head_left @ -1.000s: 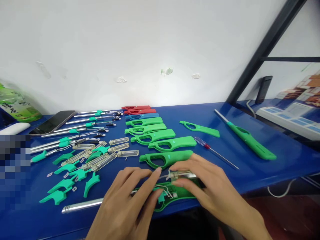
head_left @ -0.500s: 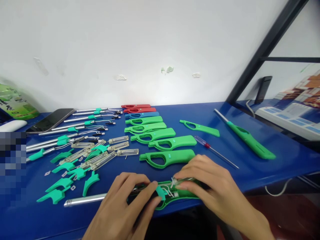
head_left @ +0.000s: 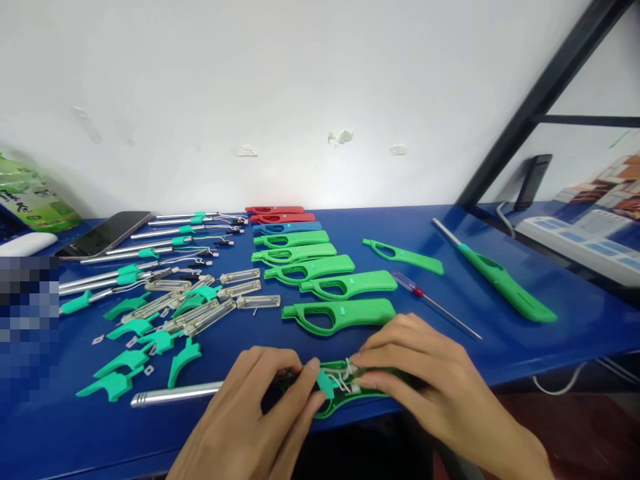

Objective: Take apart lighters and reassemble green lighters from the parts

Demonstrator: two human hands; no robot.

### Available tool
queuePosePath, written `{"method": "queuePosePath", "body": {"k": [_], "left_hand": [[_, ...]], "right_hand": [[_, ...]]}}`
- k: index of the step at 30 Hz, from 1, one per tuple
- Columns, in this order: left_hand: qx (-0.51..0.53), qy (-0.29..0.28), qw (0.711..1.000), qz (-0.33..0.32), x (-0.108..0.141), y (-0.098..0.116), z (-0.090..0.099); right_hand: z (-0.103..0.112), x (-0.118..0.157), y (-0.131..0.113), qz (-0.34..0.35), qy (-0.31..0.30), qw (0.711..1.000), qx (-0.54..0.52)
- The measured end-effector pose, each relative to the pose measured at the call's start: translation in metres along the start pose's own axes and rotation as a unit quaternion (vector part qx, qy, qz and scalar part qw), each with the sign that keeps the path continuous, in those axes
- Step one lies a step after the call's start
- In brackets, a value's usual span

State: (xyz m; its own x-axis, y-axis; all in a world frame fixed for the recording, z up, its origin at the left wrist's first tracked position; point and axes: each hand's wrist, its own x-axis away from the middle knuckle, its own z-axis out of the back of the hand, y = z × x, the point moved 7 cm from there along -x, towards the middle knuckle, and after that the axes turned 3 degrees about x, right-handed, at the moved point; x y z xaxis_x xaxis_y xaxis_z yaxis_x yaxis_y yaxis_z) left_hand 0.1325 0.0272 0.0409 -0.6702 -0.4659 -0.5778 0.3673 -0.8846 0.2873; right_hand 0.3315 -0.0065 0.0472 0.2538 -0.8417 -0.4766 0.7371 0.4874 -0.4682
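Note:
Near the table's front edge lies an opened green lighter shell, its inside facing up. A silver metal barrel runs out of it to the left. My left hand is closed around the shell where the barrel enters, thumb and fingers beside a teal trigger piece. White wires show inside, right of the trigger. My right hand pinches a small clear part, seemingly the end of a fuel tank, at the shell's handle. The fingers hide most of that part.
Beyond my hands lie several green shell halves. Barrels with wires, clear tanks and teal triggers cover the left side. A screwdriver and a whole green lighter rest to the right.
My right hand's fingertips and the clear part have settled lower, into the shell's handle. My left hand keeps its hold. The whole view has shifted slightly.

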Motion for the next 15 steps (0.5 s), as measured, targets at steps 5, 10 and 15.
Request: {"method": "queuePosePath", "body": {"k": [5,10,15], "left_hand": [[-0.006,-0.01,1.0,0.011,0.003,-0.0018,-0.003],[-0.042,-0.01,0.999,-0.017,0.0024,-0.0002,-0.0002],[-0.075,-0.004,0.996,-0.055,-0.0005,0.0006,-0.0013]], "right_hand": [[-0.0006,0.0008,0.0,0.002,0.001,1.0,-0.005],[-0.0007,0.001,-0.0017,0.004,0.014,1.0,0.007],[0.0004,0.0006,-0.0058,0.021,0.024,0.999,0.022]]}}
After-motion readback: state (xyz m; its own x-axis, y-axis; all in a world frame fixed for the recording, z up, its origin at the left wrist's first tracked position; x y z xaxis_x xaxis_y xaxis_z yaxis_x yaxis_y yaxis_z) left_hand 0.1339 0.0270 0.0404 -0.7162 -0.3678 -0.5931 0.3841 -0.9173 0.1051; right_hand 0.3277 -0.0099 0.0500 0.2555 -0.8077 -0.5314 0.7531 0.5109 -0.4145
